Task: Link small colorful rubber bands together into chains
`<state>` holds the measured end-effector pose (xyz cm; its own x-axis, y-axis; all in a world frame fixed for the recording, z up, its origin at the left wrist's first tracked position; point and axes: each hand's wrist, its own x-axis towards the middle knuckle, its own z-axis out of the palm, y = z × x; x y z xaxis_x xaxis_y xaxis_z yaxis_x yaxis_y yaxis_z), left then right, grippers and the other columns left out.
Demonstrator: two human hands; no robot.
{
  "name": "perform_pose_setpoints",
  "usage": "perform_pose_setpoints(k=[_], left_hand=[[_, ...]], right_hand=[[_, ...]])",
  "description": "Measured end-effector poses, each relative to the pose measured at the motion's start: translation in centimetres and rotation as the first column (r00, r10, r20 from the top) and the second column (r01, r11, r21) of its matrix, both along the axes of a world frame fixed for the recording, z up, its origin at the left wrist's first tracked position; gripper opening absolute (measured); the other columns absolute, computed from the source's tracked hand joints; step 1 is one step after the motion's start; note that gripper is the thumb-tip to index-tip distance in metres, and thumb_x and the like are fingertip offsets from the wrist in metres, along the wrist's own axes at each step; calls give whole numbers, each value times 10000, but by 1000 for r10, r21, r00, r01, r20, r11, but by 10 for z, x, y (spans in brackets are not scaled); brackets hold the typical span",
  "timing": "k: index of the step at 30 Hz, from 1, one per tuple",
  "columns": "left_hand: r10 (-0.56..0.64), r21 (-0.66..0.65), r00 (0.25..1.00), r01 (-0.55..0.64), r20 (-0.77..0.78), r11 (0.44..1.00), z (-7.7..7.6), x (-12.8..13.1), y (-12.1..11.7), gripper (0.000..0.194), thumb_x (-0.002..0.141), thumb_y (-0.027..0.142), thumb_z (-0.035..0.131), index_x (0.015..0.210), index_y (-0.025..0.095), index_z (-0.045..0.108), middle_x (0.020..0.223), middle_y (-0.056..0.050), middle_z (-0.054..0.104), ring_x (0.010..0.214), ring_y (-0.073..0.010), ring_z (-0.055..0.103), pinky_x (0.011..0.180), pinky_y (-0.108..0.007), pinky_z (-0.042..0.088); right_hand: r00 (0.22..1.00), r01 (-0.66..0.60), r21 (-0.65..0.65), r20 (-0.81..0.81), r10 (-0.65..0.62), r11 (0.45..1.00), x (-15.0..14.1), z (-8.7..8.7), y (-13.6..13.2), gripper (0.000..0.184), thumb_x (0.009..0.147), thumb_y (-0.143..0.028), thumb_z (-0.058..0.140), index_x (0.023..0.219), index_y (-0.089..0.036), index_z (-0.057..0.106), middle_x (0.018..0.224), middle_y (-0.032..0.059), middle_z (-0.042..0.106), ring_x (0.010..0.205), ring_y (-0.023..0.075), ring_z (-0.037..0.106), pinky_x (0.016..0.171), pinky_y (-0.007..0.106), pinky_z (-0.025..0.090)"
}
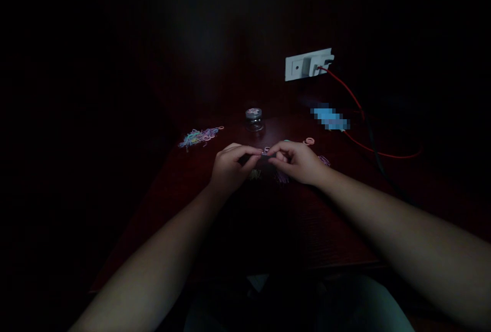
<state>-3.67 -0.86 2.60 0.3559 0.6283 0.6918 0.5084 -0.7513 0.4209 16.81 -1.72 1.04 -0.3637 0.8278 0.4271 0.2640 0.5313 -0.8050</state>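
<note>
Above the dark red table, my left hand (232,164) and my right hand (297,161) come close together, fingertips facing. Each is closed in a pinch between thumb and forefinger. Between them is a tiny pale thing that looks like a small elastic band (264,153); dim light and the fingers hide its details. Just below lie a yellowish heap of bands (254,174) and a purple heap of bands (283,177), partly in shadow. Another purplish cluster of bands (324,160) shows beyond my right wrist. A mixed pastel pile of bands (199,137) is spread at the left.
A small lidded clear jar (253,119) stands behind my hands. Pinkish rings (309,141) lie to its right. Further right is a blurred-out bright blue patch (330,117) with a red cable (353,94) running to a charger in the wall socket (294,67). A dark cord (374,148) hangs nearby.
</note>
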Motion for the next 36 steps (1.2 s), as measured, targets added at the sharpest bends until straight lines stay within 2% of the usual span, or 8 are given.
perform_pose_setpoints(k=[9,14,19,24,31,36], left_hand=[[-76,40,997,76,3,996,1,7,-6,102,840,274,636,898,248,716,894,1,734,839,-129,654,801,-291,525],[-72,36,996,74,-42,997,1,7,-5,103,843,279,630,900,251,712,892,3,733,845,-131,650,803,-295,518],[-42,43,997,45,-68,998,1,6,-2,89,838,254,624,877,242,703,896,2,732,856,-143,644,832,-307,503],[-58,53,992,65,-110,997,1,5,-2,88,832,227,620,881,233,693,878,6,727,845,-142,636,834,-300,487],[-50,57,993,56,-110,997,1,6,-2,79,834,229,613,871,215,682,872,-3,717,838,-145,627,806,-297,484],[-65,7,992,66,-105,998,1,7,-3,113,843,231,597,934,210,661,898,-16,711,819,-137,637,781,-284,493]], right_hand=[[1000,27,41,7,-28,999,1,4,0,194,840,-342,592,916,-165,615,583,-50,409,520,90,361,485,238,292],[998,33,77,47,-37,996,2,5,-1,191,846,-352,579,832,-169,632,583,-39,419,538,93,360,501,238,296],[997,46,68,64,-51,997,4,7,-2,202,835,-352,585,821,-160,647,575,-34,441,538,94,377,511,239,307],[991,82,109,95,-92,991,6,8,-1,198,826,-327,591,796,-142,656,584,-22,472,545,90,398,512,230,312],[992,64,144,95,-78,988,10,6,2,198,810,-313,609,812,-126,675,617,-6,531,554,86,427,519,219,335],[994,39,127,95,-51,991,13,6,3,212,810,-321,615,821,-120,684,642,11,557,563,90,438,521,222,343]])
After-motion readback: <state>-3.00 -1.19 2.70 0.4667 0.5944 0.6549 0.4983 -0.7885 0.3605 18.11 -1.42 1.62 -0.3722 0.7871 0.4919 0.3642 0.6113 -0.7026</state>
